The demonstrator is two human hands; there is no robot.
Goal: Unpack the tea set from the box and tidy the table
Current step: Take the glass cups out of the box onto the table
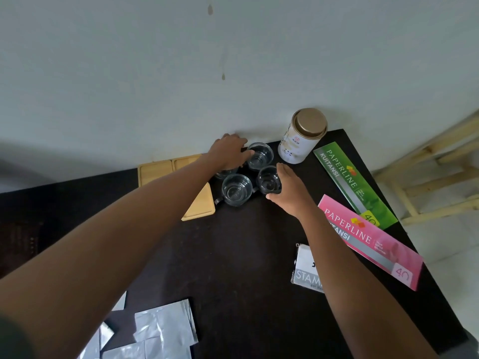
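Several small clear glass cups stand grouped at the back of the dark table (233,255). My left hand (228,151) grips the rear cup (260,155) at its left rim; another cup (223,173) is mostly hidden under that hand. My right hand (290,193) holds the right cup (269,180) from its right side. A front cup (236,189) stands free between my arms. Wooden coasters (155,171) lie at the back left, and one more (201,206) lies beside the front cup.
A white tea tin with a gold lid (302,136) stands by the wall. Green (355,185) and pink (370,240) receipt books lie on the right. A stamp pad box (305,268) sits under my right forearm. Silver foil pouches (155,330) lie at the front left.
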